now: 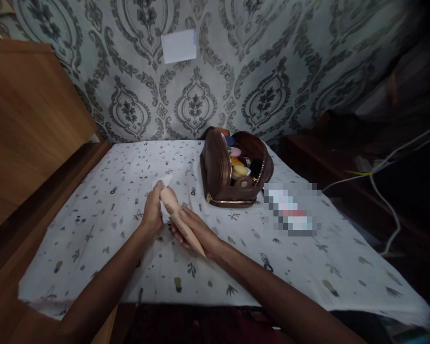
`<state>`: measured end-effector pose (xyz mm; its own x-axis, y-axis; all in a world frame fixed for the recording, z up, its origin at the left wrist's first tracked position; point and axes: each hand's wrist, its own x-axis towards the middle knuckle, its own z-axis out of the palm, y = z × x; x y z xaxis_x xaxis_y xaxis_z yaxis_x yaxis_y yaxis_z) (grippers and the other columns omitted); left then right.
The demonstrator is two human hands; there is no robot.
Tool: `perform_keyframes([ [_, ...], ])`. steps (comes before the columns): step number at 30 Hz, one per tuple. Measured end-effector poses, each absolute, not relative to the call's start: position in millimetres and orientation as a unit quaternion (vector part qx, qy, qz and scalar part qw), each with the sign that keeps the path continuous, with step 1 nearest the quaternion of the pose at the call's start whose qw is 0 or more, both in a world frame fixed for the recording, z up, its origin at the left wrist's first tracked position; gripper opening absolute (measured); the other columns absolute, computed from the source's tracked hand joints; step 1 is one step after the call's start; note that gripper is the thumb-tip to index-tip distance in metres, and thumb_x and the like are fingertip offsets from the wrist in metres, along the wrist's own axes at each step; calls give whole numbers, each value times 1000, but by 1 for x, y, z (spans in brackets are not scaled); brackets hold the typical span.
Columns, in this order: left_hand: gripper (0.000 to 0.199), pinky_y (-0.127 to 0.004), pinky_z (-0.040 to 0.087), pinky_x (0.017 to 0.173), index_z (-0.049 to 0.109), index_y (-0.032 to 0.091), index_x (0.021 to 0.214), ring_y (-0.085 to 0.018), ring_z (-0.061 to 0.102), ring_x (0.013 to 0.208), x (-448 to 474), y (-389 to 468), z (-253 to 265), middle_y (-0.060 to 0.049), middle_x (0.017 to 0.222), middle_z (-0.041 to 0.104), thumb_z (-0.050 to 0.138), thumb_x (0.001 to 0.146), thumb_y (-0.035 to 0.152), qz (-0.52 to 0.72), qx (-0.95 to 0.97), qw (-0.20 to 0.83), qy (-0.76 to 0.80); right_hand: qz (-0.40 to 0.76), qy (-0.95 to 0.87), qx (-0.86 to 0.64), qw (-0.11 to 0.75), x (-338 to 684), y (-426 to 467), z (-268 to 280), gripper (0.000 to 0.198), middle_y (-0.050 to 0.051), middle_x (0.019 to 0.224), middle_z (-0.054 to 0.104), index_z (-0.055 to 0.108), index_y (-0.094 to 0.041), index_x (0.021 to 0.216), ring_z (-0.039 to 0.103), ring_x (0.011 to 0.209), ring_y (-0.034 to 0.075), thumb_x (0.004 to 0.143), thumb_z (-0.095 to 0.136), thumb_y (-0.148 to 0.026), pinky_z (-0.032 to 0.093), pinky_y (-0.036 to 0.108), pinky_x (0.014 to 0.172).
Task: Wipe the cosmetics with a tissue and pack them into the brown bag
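Observation:
Over the middle of the patterned white cloth, my right hand (197, 229) is wrapped round a beige cosmetic tube (177, 212) with dark lettering. The tube slants, its broad cap end up and to the left, its flat end toward me. My left hand (153, 206) is closed on a thin white tissue (166, 180) and presses it against the cap end. Part of the tissue is hidden behind the fingers and the tube. Beyond my hands stands a brown toiletry bag (222, 188), unzipped, with several small bottles and tubes inside, among them a yellow-capped one (241, 170).
A blurred-out flat item (290, 210) lies right of the bag. The cloth-covered table (111, 239) meets a patterned wall at the back. A wooden cabinet (32, 119) borders the left side. White cables (390, 205) hang at the right.

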<state>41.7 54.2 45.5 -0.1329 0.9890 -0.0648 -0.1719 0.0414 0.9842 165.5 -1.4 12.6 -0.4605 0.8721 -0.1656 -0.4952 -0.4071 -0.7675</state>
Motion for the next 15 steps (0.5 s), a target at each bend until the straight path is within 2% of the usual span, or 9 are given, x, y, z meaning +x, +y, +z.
perform_keyframes([
  [5, 42, -26, 50, 64, 70, 17, 92, -16, 62, 69, 39, 53, 40, -3, 80, 69, 48, 90, 53, 555, 472, 437, 528, 801, -286, -271, 451, 163, -3, 12, 53, -3, 73, 65, 55, -23, 98, 61, 57, 11, 71, 78, -62, 38, 15, 38],
  [8, 36, -29, 52, 84, 64, 22, 116, -19, 66, 93, 37, 54, 37, -5, 103, 71, 50, 93, 46, 581, 510, 374, 512, 813, -247, -260, 460, 161, -4, 10, 49, -3, 73, 64, 60, -21, 96, 62, 62, 11, 70, 82, -57, 43, 17, 42],
  [11, 38, -34, 46, 105, 56, 26, 131, -20, 61, 117, 35, 55, 35, -6, 130, 63, 48, 97, 42, 596, 563, 320, 475, 822, -203, -250, 469, 160, -4, 8, 46, -2, 75, 66, 63, -20, 97, 63, 64, 12, 70, 84, -50, 49, 20, 48],
  [15, 40, -42, 35, 118, 56, 25, 133, -24, 48, 135, 35, 52, 33, -9, 140, 55, 50, 98, 43, 554, 676, 228, 428, 826, -169, -244, 479, 160, -3, 6, 38, -2, 70, 68, 65, -19, 92, 63, 61, 13, 73, 83, -47, 52, 24, 54],
])
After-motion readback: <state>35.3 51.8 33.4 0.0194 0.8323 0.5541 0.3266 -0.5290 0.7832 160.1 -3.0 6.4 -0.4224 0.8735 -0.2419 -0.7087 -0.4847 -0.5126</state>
